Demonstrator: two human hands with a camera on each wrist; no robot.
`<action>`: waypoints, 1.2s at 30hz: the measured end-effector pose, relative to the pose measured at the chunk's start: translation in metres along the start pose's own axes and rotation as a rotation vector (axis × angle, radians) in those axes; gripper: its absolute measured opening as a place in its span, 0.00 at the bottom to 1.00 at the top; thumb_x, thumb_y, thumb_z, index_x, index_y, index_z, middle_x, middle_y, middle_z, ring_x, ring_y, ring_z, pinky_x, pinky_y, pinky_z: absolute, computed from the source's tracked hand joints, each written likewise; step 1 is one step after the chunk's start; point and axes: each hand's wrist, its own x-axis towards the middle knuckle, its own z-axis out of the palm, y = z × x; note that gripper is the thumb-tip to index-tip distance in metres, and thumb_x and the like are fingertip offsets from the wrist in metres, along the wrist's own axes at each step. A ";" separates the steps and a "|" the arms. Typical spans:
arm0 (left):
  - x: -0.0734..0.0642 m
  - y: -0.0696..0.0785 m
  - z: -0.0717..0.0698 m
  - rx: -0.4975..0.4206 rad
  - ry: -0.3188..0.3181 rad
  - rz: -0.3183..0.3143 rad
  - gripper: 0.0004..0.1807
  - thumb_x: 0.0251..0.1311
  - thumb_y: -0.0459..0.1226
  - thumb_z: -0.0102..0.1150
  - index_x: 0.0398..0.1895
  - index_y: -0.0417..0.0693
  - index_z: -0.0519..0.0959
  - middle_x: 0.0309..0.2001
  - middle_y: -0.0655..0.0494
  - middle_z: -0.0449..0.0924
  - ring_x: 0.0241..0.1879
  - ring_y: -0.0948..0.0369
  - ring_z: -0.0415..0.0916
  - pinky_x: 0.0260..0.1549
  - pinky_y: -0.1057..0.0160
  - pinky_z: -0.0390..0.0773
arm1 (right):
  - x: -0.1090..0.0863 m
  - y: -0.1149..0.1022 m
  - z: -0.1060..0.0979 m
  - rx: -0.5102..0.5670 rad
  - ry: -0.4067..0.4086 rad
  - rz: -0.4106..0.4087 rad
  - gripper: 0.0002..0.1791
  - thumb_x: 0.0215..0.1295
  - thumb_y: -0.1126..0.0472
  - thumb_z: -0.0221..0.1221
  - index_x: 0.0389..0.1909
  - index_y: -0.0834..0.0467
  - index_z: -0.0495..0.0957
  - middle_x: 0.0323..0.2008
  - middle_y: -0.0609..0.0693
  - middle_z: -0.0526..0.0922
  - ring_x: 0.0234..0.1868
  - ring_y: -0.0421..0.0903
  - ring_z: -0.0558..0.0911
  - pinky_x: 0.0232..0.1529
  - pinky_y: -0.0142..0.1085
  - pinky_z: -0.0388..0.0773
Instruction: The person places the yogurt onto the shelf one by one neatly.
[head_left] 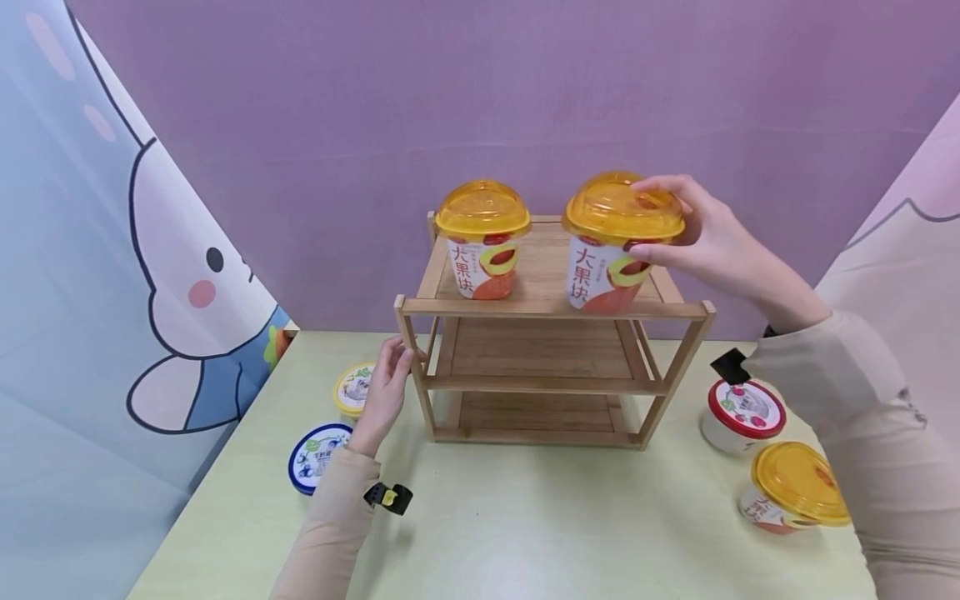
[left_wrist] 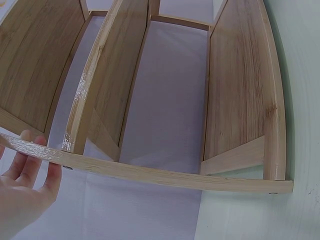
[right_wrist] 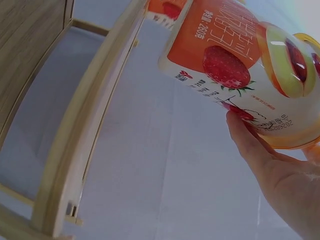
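The right hand [head_left: 693, 229] is grasping a white cup with fruit pictures and a see-through orange dome lid [head_left: 603, 267]. The cup is up at the front edge of the top shelf of a brown wooden three-shelf rack [head_left: 536, 385]. It hides a bit of the front bar, and I cannot tell if its bottom touches the wood. In the right wrist view, the cup's lid end is cut off.

The left hand [head_left: 386, 387] has its fingers round the rack's front left post. The left wrist view cuts off part of this hand.

A matching white cup with an orange dome lid [head_left: 483, 250] stands on the top shelf, to the left of the held one. Only a small piece of it shows in the right wrist view.

The rack stands on a pale green worktop [head_left: 487, 517]. On the left are a round tub with a yellow lid [head_left: 352, 390], partly behind the left hand, and a round tub with a blue lid [head_left: 309, 458], partly under the sleeve. On the right are a white tub with a red lid [head_left: 744, 417] and one more orange-lidded cup [head_left: 787, 492], tilted and close to the other sleeve. Its small writing is hard to read.
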 end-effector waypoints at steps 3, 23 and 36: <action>0.001 -0.001 0.000 0.001 0.004 -0.001 0.16 0.67 0.36 0.35 0.53 0.35 0.60 0.42 0.41 0.72 0.48 0.49 0.69 0.49 0.62 0.67 | 0.003 0.005 -0.002 -0.009 0.007 0.015 0.31 0.54 0.69 0.59 0.58 0.53 0.60 0.47 0.54 0.70 0.39 0.41 0.75 0.36 0.23 0.75; 0.000 -0.006 0.000 -0.013 0.001 0.076 0.19 0.66 0.44 0.38 0.51 0.39 0.62 0.41 0.37 0.71 0.46 0.49 0.69 0.49 0.51 0.66 | 0.016 0.028 -0.012 -0.016 -0.029 0.101 0.29 0.55 0.66 0.59 0.57 0.53 0.59 0.47 0.53 0.70 0.40 0.40 0.74 0.38 0.22 0.72; 0.001 -0.001 -0.001 -0.038 -0.024 -0.017 0.18 0.67 0.38 0.36 0.55 0.35 0.59 0.44 0.31 0.67 0.50 0.43 0.66 0.52 0.56 0.64 | 0.019 0.036 -0.016 -0.038 -0.050 0.153 0.29 0.57 0.63 0.58 0.58 0.52 0.57 0.48 0.52 0.70 0.42 0.42 0.73 0.40 0.21 0.71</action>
